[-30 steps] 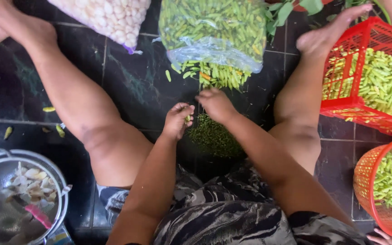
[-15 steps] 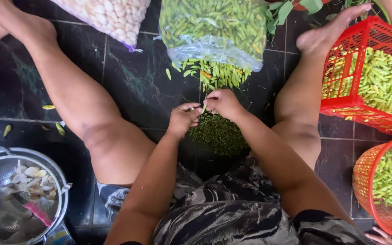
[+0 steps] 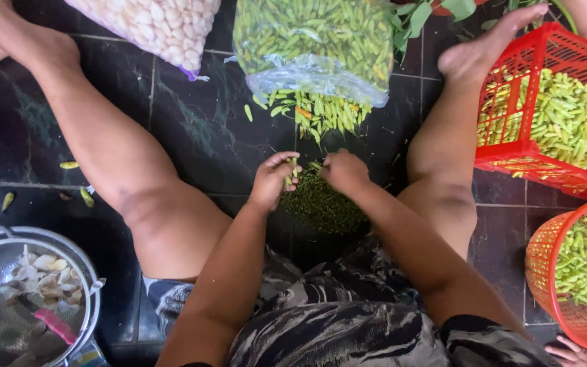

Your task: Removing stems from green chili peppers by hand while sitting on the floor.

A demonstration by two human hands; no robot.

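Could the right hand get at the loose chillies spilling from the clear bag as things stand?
Probably yes. The right hand sits just short of the loose chillies at the mouth of the clear bag, with only bare dark floor between. It looks busy with a small chilli shared with the left hand.

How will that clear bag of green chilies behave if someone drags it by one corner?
The bag is thin clear film, bulging, so probably floppy and heavy; it would likely sag rather than slide as one piece. Its mouth lies open toward the floor, with chilies already spilled out, so more would probably pour out.
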